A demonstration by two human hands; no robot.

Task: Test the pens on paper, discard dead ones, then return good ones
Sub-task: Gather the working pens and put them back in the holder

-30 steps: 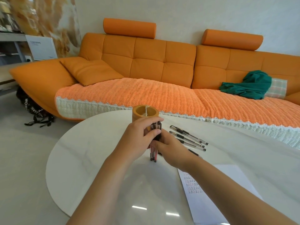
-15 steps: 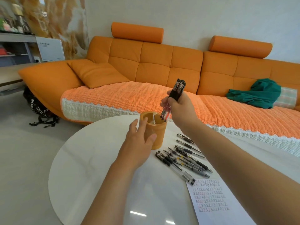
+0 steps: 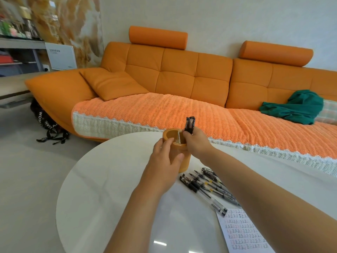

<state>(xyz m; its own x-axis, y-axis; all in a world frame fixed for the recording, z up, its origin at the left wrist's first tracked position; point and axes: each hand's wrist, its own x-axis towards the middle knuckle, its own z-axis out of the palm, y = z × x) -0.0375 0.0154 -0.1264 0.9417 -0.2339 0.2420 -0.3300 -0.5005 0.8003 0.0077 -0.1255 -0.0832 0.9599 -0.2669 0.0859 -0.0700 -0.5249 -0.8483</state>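
An orange round pen holder point(image 3: 185, 162) stands on the white round table point(image 3: 102, 189). My left hand point(image 3: 164, 161) wraps around its near left side. My right hand point(image 3: 196, 142) grips a bundle of pens point(image 3: 189, 125) upright, their lower ends inside the holder's mouth and their black caps sticking up above my fingers. Several more black-capped pens point(image 3: 206, 187) lie loose on the table to the right of the holder. A sheet of paper point(image 3: 244, 232) covered with rows of written test marks lies at the lower right.
An orange sofa point(image 3: 178, 79) with a knitted cover runs behind the table. A green cloth point(image 3: 299, 106) lies on its right seat. A black bag point(image 3: 47, 125) sits on the floor at the left, below a shelf point(image 3: 18, 52).
My right hand lifted the pen bundle off the table, raised it above the holder, then lowered it into the holder's mouth. My left hand moved from the bundle to the holder's side.
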